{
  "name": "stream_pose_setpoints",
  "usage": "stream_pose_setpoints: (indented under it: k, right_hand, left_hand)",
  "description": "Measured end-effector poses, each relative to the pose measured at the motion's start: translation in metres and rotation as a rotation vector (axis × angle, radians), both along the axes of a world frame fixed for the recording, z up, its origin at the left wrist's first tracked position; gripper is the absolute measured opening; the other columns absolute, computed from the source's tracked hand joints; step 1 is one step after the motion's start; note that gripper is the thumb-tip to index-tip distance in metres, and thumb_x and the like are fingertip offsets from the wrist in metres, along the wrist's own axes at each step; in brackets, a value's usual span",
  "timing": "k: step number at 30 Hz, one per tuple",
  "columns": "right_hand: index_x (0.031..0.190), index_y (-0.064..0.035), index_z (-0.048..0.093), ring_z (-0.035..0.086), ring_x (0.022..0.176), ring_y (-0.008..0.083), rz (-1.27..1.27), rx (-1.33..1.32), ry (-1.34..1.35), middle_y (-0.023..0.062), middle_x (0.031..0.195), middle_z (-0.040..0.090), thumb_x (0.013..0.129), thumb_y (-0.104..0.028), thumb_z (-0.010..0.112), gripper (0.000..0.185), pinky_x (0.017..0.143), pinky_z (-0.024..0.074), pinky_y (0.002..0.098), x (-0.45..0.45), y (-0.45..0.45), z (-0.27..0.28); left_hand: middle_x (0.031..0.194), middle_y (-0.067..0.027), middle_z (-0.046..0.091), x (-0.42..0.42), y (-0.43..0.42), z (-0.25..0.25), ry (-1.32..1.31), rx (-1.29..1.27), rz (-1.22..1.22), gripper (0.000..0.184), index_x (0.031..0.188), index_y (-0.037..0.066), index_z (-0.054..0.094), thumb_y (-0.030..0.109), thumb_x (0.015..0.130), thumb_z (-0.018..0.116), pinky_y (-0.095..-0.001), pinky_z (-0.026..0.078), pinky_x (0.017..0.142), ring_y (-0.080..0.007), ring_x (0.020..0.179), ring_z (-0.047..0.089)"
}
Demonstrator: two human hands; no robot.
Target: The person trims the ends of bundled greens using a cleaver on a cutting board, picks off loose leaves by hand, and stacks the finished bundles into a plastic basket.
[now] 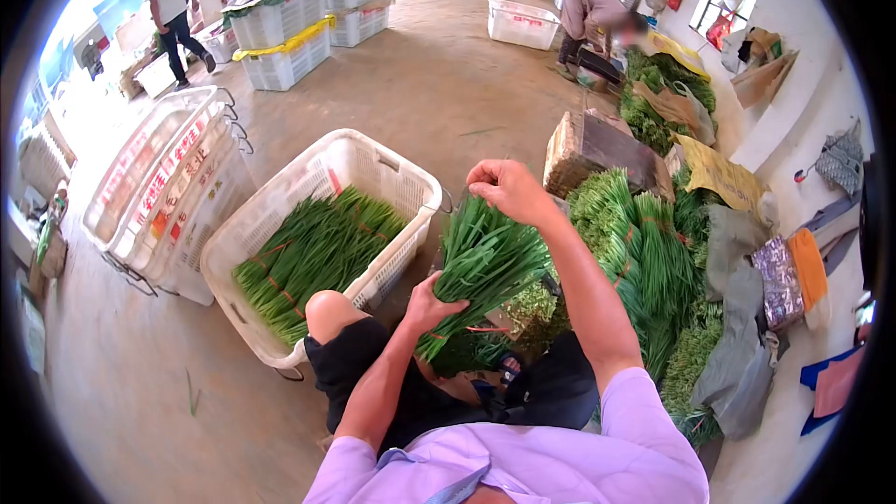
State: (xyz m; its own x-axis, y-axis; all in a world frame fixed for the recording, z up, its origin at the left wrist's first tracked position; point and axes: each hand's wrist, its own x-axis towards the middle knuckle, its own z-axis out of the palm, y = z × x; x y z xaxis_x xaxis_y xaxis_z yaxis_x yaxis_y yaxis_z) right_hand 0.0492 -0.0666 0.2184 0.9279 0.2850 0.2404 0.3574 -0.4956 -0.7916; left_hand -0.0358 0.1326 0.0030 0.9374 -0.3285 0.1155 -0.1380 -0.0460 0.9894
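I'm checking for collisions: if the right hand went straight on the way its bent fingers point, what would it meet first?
Most likely the green bunch, just below the right hand in the picture; they may already be touching, as depth is unclear here.

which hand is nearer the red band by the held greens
Left. The left hand holds the greens close by the red band; the right hand is farther off, at their top end.
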Motion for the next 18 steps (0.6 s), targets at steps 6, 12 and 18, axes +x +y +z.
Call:
stream_pose_setpoints:
  k: [6, 12, 18]
  right_hand:
    - [0.097, 0.0040, 0.071, 0.065, 0.068, 0.0199, 0.037, -0.187, 0.087, 0.0146, 0.078, 0.071, 0.083, -0.011, 0.069, 0.021, 0.067, 0.0516, 0.0340, 0.001, 0.003, -0.001]
    - [0.091, -0.0021, 0.068, 0.049, 0.058, 0.0040, -0.195, 0.341, 0.023, -0.0031, 0.070, 0.059, 0.095, -0.012, 0.064, 0.011, 0.051, 0.0403, 0.0223, -0.006, 0.008, 0.017]
    - [0.099, 0.0010, 0.068, 0.060, 0.065, 0.0070, 0.380, 0.443, 0.439, 0.0039, 0.089, 0.068, 0.095, -0.010, 0.068, 0.012, 0.054, 0.0483, 0.0212, -0.087, -0.031, 0.048]
  left_hand:
    - [0.103, -0.0095, 0.074, 0.001, -0.001, -0.004, -0.014, -0.003, 0.008, 0.057, 0.118, 0.000, 0.065, 0.018, 0.068, 0.087, -0.0327, 0.053, 0.088, -0.0151, 0.092, 0.068]
    - [0.102, -0.0076, 0.074, 0.000, 0.004, 0.014, 0.018, -0.033, 0.021, 0.053, 0.117, -0.001, 0.066, 0.015, 0.070, 0.085, -0.0314, 0.053, 0.087, -0.0133, 0.091, 0.067]
    - [0.108, -0.0068, 0.071, 0.006, 0.010, 0.007, 0.230, -0.240, 0.058, 0.043, 0.117, -0.001, 0.066, 0.006, 0.077, 0.080, -0.0337, 0.053, 0.087, -0.0159, 0.095, 0.066]
